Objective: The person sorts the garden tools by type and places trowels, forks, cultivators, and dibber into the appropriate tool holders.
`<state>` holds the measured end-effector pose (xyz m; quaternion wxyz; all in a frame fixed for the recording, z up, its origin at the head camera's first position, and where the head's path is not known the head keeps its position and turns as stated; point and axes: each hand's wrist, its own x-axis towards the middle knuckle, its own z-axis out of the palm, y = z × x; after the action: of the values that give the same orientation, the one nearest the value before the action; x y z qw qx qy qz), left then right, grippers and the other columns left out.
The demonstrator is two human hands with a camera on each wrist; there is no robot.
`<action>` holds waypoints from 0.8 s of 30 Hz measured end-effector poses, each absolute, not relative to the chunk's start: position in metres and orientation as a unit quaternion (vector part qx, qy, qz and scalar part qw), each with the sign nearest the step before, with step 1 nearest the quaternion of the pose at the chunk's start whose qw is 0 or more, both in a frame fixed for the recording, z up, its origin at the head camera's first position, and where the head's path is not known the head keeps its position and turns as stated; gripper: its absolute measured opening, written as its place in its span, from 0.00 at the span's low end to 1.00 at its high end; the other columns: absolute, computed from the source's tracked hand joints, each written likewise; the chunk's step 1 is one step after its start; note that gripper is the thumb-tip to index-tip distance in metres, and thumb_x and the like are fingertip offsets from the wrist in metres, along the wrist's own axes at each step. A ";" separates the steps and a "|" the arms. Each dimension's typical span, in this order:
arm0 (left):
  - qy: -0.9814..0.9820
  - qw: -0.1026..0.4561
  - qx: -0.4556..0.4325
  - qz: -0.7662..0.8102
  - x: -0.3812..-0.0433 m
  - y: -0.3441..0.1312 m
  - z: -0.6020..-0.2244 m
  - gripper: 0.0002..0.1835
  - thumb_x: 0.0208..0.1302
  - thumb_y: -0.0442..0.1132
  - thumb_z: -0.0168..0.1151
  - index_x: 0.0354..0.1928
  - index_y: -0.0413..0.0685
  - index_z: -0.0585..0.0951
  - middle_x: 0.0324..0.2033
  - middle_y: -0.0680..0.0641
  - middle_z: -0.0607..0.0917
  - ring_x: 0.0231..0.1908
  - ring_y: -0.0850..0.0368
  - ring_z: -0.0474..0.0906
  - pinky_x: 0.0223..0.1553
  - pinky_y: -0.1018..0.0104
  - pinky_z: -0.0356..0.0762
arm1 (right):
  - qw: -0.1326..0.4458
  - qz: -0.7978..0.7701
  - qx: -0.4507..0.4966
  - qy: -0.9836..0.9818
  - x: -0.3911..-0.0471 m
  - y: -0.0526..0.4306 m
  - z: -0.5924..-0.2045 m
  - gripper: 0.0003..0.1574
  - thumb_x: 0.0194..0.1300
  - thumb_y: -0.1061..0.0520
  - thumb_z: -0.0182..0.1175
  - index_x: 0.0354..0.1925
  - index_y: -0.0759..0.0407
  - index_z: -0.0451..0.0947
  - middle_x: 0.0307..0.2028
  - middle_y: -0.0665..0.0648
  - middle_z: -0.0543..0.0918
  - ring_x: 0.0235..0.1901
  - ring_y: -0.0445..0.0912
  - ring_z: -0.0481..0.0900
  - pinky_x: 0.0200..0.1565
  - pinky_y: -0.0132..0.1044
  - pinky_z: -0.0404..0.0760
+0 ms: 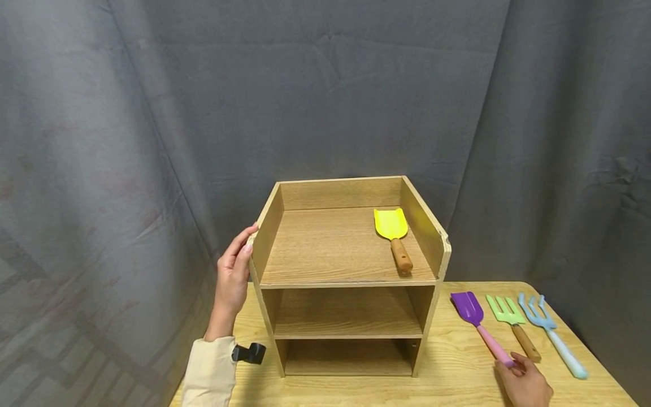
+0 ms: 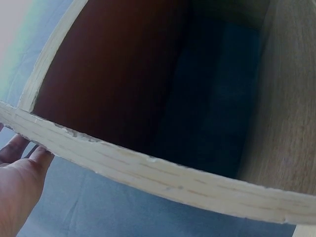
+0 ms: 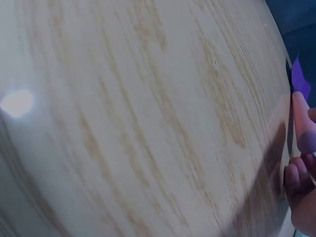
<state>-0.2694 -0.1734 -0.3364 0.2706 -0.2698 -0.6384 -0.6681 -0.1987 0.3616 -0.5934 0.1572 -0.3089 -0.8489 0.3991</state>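
Observation:
A wooden shelf unit (image 1: 346,284) with an open-topped upper tray and two compartments below stands on the table. My left hand (image 1: 234,282) rests against the outer front edge of its left side panel; in the left wrist view, the fingers (image 2: 42,155) touch that panel from outside. On the top tray lies a yellow toy shovel (image 1: 391,224) with a wooden handle. To the right of the unit, my right hand (image 1: 526,384) pinches the end of the pink handle of a purple toy shovel (image 1: 468,308). The shovel (image 3: 300,81) lies at the right edge of the right wrist view.
Right of the purple shovel lie a green toy fork (image 1: 506,311) with a wooden handle and a light blue toy rake (image 1: 561,350). They share the light wooden table (image 1: 376,393). Grey curtains (image 1: 325,102) hang behind and at both sides.

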 end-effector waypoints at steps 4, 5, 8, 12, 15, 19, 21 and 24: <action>-0.634 0.269 -0.272 -0.672 -0.270 -0.174 -0.337 0.20 0.75 0.34 0.44 0.64 0.31 0.69 0.62 0.40 0.73 0.55 0.51 0.72 0.50 0.67 0.74 | 0.151 0.400 -0.303 -0.852 -0.198 0.363 -0.593 0.34 0.63 0.48 0.60 0.54 0.76 0.68 0.35 0.71 0.83 0.44 0.70 0.75 0.53 0.60 0.54; -0.633 0.269 -0.272 -0.673 -0.270 -0.174 -0.337 0.20 0.75 0.34 0.45 0.63 0.30 0.69 0.62 0.40 0.73 0.55 0.51 0.72 0.49 0.67 0.74 | 0.150 0.399 -0.304 -0.852 -0.198 0.363 -0.594 0.34 0.63 0.48 0.60 0.54 0.76 0.69 0.34 0.71 0.83 0.43 0.69 0.75 0.53 0.60 0.55; -0.635 0.268 -0.272 -0.671 -0.270 -0.174 -0.337 0.20 0.76 0.35 0.45 0.64 0.31 0.70 0.62 0.40 0.73 0.55 0.51 0.72 0.49 0.67 0.74 | 0.156 0.402 -0.311 -0.847 -0.197 0.363 -0.596 0.34 0.61 0.49 0.61 0.52 0.77 0.71 0.33 0.69 0.83 0.39 0.66 0.78 0.51 0.58 0.58; -0.638 0.267 -0.274 -0.668 -0.270 -0.174 -0.337 0.20 0.76 0.35 0.45 0.64 0.31 0.70 0.62 0.40 0.73 0.55 0.51 0.72 0.50 0.66 0.74 | 0.164 0.407 -0.326 -0.838 -0.197 0.362 -0.597 0.33 0.60 0.49 0.62 0.51 0.77 0.72 0.30 0.67 0.84 0.36 0.63 0.78 0.50 0.56 0.60; -0.638 0.268 -0.273 -0.669 -0.270 -0.173 -0.337 0.20 0.76 0.35 0.45 0.64 0.31 0.70 0.62 0.40 0.73 0.55 0.51 0.72 0.49 0.66 0.74 | 0.166 0.410 -0.329 -0.834 -0.198 0.362 -0.597 0.33 0.60 0.49 0.62 0.51 0.76 0.72 0.30 0.67 0.84 0.35 0.63 0.78 0.51 0.57 0.58; -0.636 0.270 -0.273 -0.669 -0.270 -0.173 -0.338 0.20 0.75 0.34 0.45 0.63 0.30 0.70 0.61 0.41 0.73 0.54 0.51 0.73 0.49 0.67 0.75 | 0.162 0.412 -0.325 -0.836 -0.199 0.363 -0.598 0.35 0.61 0.47 0.63 0.51 0.78 0.72 0.31 0.68 0.84 0.27 0.55 0.79 0.52 0.58 0.56; -0.634 0.272 -0.275 -0.670 -0.270 -0.173 -0.337 0.20 0.75 0.34 0.45 0.63 0.30 0.70 0.61 0.41 0.73 0.53 0.51 0.73 0.49 0.67 0.75 | 0.161 0.410 -0.325 -0.837 -0.200 0.363 -0.598 0.35 0.61 0.47 0.64 0.50 0.78 0.72 0.31 0.68 0.84 0.23 0.50 0.79 0.51 0.57 0.58; -0.631 0.272 -0.278 -0.671 -0.270 -0.173 -0.336 0.20 0.75 0.34 0.44 0.63 0.29 0.70 0.60 0.40 0.74 0.52 0.51 0.73 0.48 0.67 0.75 | 0.163 0.411 -0.324 -0.836 -0.201 0.363 -0.597 0.34 0.61 0.48 0.64 0.49 0.79 0.73 0.31 0.69 0.83 0.22 0.48 0.78 0.50 0.56 0.59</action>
<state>-0.2699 -0.1727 -0.3364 0.2725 -0.2780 -0.6312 -0.6709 -0.2013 0.3625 -0.5975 0.1633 -0.3240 -0.8364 0.4109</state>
